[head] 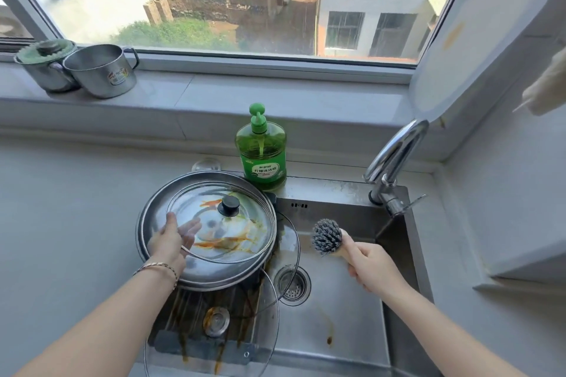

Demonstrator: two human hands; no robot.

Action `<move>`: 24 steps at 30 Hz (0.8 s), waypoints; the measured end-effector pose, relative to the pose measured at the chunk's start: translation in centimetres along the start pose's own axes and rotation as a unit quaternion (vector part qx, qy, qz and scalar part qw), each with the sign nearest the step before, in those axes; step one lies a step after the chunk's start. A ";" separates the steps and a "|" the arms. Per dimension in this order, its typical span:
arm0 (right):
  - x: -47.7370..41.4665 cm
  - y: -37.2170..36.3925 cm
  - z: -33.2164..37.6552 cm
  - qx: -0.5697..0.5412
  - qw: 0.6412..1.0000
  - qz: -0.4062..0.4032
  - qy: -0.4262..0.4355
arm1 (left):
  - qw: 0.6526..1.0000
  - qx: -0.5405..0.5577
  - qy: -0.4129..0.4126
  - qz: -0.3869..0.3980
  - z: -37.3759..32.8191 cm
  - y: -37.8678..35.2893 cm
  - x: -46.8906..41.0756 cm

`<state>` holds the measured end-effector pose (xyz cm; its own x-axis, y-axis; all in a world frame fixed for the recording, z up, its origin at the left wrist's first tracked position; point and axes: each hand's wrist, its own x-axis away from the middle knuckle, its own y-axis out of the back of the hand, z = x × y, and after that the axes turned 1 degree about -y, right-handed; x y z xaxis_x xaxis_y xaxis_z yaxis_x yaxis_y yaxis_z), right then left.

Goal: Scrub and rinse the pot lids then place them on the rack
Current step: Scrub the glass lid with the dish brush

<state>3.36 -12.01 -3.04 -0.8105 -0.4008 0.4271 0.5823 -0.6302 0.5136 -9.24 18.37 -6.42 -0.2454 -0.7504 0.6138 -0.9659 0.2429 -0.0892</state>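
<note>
A glass pot lid [232, 236] with a black knob and orange food stains lies on top of a larger steel-rimmed lid [153, 202] at the sink's left side. My left hand [171, 240] grips the glass lid's near-left edge, thumb on top and fingers under the glass. More glass lids [269, 300] lean below and to the right, partly hidden. Over the basin my right hand [366, 266] holds a dish brush [327, 236] by its handle, its grey bristles pointing up and left, apart from the lids.
A green dish soap bottle [261, 150] stands behind the sink [343, 330]. The chrome faucet [395, 162] rises at the back right. Two steel pots [101, 73] sit on the window sill at far left. A stained rack [199, 330] lies under the lids.
</note>
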 end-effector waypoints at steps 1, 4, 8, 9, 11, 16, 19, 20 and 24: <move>0.1 0.3 0.0 -0.004 1.000 -0.008 0.006 | 1.000 -0.014 -0.011 0.006 -0.1 0.0 0.3; 0.9 1.2 -0.3 -0.004 0.999 -0.028 0.021 | 0.999 -0.026 -0.027 0.035 -0.7 -0.5 1.9; 2.7 2.7 0.2 0.006 0.993 -0.062 0.098 | 0.997 -0.003 -0.032 0.074 -1.4 -1.7 5.3; 3.3 3.0 0.6 0.006 0.990 -0.064 0.127 | 0.996 0.011 -0.029 0.084 -1.4 -2.0 6.4; 4.0 2.9 1.3 0.057 0.978 -0.070 0.189 | 0.992 0.061 0.002 0.111 -0.9 -2.9 8.8; 5.5 0.0 2.0 0.238 0.893 -0.165 0.345 | 0.977 0.091 0.067 0.183 1.4 -6.6 14.4; 6.9 -1.3 2.3 0.279 0.830 -0.226 0.428 | 0.974 0.056 0.079 0.205 3.2 -8.2 16.2; 7.3 -1.1 2.5 0.294 0.815 -0.248 0.434 | 0.973 0.053 0.092 0.207 3.6 -8.5 16.6; 6.9 2.0 1.2 0.372 0.784 -0.346 0.357 | 0.976 0.044 0.083 0.195 4.3 -9.5 18.0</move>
<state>-0.99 -15.30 1.85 -0.6230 -0.5709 -0.5348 -0.3523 -0.4056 0.8434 -4.79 -0.04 2.10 -0.5864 -0.5002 0.6371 -0.8068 0.4311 -0.4041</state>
